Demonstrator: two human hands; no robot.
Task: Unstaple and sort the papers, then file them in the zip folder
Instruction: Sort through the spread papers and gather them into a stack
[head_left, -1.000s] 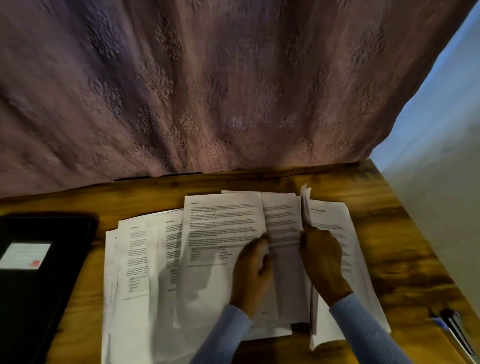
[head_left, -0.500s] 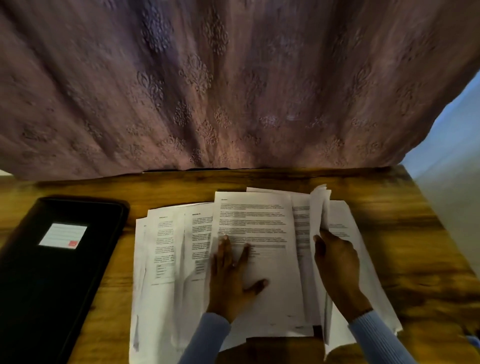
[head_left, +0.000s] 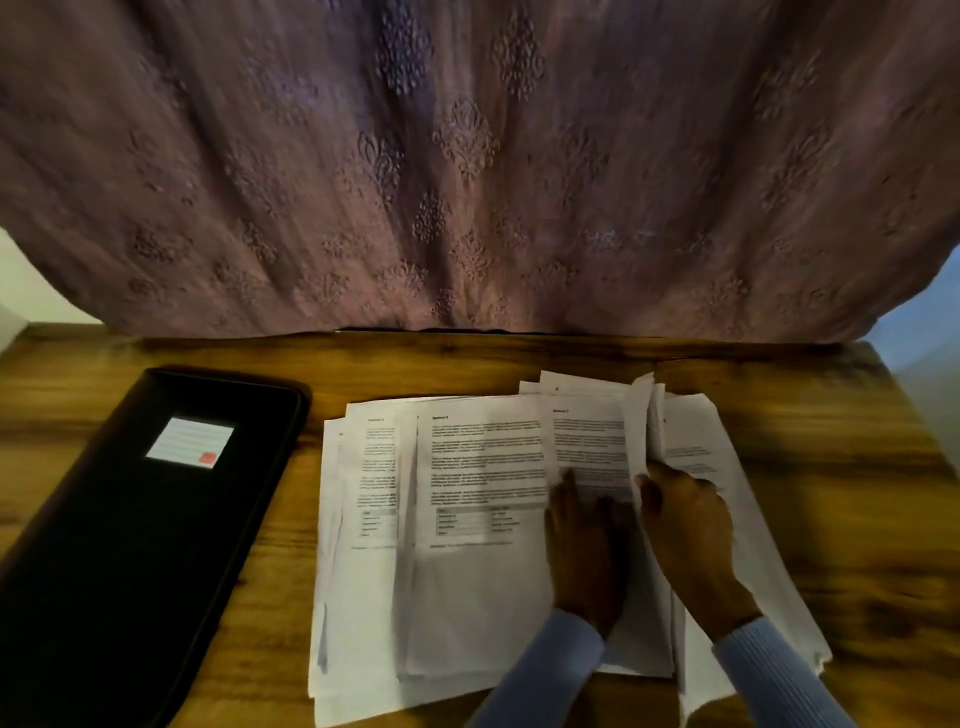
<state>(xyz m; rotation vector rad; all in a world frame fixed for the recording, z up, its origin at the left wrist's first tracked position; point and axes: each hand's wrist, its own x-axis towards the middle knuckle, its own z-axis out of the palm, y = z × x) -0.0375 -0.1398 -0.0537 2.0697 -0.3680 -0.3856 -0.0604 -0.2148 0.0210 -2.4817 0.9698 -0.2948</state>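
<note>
Sorting papers (head_left: 467, 519), zip folder (head_left: 145, 519) lying far left

Our left hand (head_left: 587, 561) is pressing flat; our right hand (head_left: 685, 530) is seemingly pinching lifted sheets (head_left: 641, 415).

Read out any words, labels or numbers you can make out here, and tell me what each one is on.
Printed sheets: bold headings that look like "Section" plus a number, too blurred to confirm; the body text and tables are unreadable.
White label on the black zip folder: faint ruled lines and a red square, no legible writing.
Nothing else carries text.
</note>
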